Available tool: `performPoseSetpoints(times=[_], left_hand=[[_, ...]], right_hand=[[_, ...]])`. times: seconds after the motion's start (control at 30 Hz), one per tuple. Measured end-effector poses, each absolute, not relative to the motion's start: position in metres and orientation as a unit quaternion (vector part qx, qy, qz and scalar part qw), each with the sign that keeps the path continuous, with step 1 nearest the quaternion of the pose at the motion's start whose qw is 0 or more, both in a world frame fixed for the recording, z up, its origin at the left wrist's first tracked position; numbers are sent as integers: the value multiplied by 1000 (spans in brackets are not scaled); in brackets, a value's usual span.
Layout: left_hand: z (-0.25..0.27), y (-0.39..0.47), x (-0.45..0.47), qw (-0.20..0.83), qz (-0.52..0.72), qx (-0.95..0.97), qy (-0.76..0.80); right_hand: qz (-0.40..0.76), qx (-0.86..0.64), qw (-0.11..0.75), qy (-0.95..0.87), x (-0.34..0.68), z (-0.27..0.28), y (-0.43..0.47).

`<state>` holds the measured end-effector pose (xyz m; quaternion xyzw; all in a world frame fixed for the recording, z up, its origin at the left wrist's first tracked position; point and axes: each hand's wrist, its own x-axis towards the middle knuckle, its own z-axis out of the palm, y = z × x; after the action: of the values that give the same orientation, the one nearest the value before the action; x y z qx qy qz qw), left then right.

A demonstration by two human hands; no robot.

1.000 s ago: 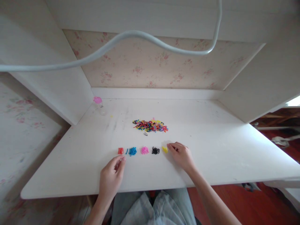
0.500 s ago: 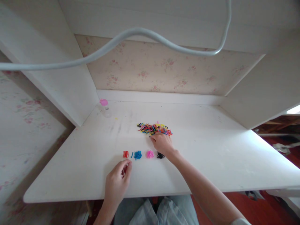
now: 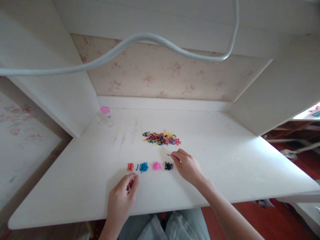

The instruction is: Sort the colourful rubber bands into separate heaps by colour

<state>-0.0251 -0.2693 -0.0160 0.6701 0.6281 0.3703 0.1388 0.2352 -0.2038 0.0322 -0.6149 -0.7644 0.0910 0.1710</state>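
My right hand pinches a small black rubber band between thumb and forefinger, just above the black pile. My left hand rests on the desk with thumb and fingertips together; whether anything is between them I cannot make out. Beyond it lie a small red pile and a blue pile, with one loose blue band between them. A pink pile sits between the blue and black ones. Farther back spreads a mixed heap of colourful rubber bands.
A clear container with a pink lid stands at the back left of the white desk. Near it is a tiny yellow bit. A thick white cable hangs across the upper view. Side panels and a floral back wall enclose the desk.
My right hand has drawn back from the mixed heap toward the black pile, now showing a black band in its pinch. My left hand stays nearly in place. The whole view has shifted slightly.
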Motion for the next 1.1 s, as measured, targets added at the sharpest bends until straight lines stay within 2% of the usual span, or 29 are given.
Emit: performPoseSetpoints(times=[0.37, 0.77, 0.9, 1.1], left_hand=[[-17, -270, -24, 116, 347, 682, 634], [-16, -269, -22, 82, 333, 690, 638], [-14, -268, -22, 74, 340, 690, 635], [-15, -268, -21, 100, 343, 677, 644]], right_hand=[[79, -649, 130, -745, 233, 24, -237], [106, -694, 144, -698, 213, 25, -235], [129, -669, 170, -712, 216, 27, -237], [149, -662, 278, -680, 247, 27, -232]])
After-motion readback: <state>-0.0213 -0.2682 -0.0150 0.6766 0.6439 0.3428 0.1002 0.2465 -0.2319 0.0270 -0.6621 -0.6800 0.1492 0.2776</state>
